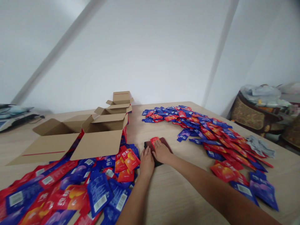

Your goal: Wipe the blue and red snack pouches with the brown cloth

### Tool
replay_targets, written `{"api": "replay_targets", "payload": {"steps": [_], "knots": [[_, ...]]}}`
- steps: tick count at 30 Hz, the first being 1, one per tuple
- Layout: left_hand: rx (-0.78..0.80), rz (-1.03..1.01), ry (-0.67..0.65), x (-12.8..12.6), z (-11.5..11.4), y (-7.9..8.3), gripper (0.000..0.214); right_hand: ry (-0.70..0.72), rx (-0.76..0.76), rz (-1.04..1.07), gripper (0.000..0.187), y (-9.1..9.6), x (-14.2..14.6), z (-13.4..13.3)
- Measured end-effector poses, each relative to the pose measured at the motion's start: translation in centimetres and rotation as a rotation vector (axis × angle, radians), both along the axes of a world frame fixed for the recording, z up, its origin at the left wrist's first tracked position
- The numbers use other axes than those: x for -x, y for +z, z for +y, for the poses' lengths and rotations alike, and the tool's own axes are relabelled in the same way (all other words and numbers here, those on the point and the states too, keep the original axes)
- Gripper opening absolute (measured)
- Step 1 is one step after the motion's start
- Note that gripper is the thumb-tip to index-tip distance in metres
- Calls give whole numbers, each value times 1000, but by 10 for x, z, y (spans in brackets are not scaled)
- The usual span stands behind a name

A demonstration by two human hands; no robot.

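A dark brown and black pad (167, 143) lies flat on the table in front of me. On it rests a small red pouch (154, 140), partly covered by my right hand (162, 152). That hand's fingers lie stretched over the pouch, with the thumb apart. My left hand (147, 162) touches the pad's left edge, its fingers slightly bent and apart, palm down. Close beside it, on the left, is a heap of red and blue pouches (103, 184), some red ones with orange fruit printed on them. Whatever lies under my palms is hidden.
Open cardboard boxes (99, 143) stand in a row at the left, flaps spread. Another large pile of red and blue pouches (199, 125) curves along the right side of the table. A grey cloth (260, 146) lies by the right edge. Beyond is a patterned chair (248, 109) loaded with bags.
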State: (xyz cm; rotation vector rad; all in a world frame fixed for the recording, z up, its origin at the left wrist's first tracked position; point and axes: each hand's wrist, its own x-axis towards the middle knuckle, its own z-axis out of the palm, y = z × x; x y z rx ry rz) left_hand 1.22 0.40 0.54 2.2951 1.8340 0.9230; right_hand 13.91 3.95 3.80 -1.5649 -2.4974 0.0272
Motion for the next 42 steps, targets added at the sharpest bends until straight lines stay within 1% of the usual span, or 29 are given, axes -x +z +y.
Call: {"api": "replay_targets", "payload": {"steps": [4, 8, 10, 11, 14, 16, 18, 19, 23, 25, 27, 30, 33, 35, 38, 40, 42], "knots": [[-2, -12, -4, 1, 1, -2, 45, 15, 45, -57, 52, 8, -4, -17], [-22, -1, -25, 2, -1, 0, 47, -22, 27, -71, 51, 8, 0, -31], [-33, 2, -33, 2, -2, 1, 47, -26, 39, -3, 52, 9, -4, -35], [-37, 0, -33, 2, -3, 1, 46, -26, 55, 63, 53, 11, -8, -34], [-37, -20, -17, 2, -3, 2, 45, -50, 120, 298, 52, 18, -29, -27], [-28, -37, -5, 1, -2, 2, 45, -104, 124, 368, 52, 19, -41, -22], [-10, -45, 5, 0, -3, 3, 45, -156, 73, 333, 53, 14, -47, -22], [-2, -46, 6, 0, -3, 3, 45, -145, 49, 287, 54, 8, -47, -24], [-6, -38, -10, 1, -2, 0, 46, 44, 35, 92, 56, -16, -28, -31], [-23, -35, -17, 1, -1, -1, 47, 61, 2, 60, 55, -20, -15, -25], [-30, -33, -13, 1, 0, -1, 48, 31, -29, 54, 53, -17, -3, -11], [-26, -28, -8, 0, -1, 0, 47, -14, -21, 39, 52, -7, 8, 11], [-25, -24, -18, 1, -2, 1, 46, -10, -4, 12, 55, 4, 10, 17], [-35, -25, -25, 2, -1, 0, 46, 44, 3, -13, 55, 9, 7, 9], [-53, -21, -35, 3, 0, -2, 49, 99, 28, -52, 52, 14, 1, -13], [-55, -15, -32, 4, 1, -4, 48, 73, 43, -75, 51, 16, -4, -28], [-58, -11, -30, 4, 2, -4, 46, 27, 52, -65, 55, 19, -10, -36]]}}
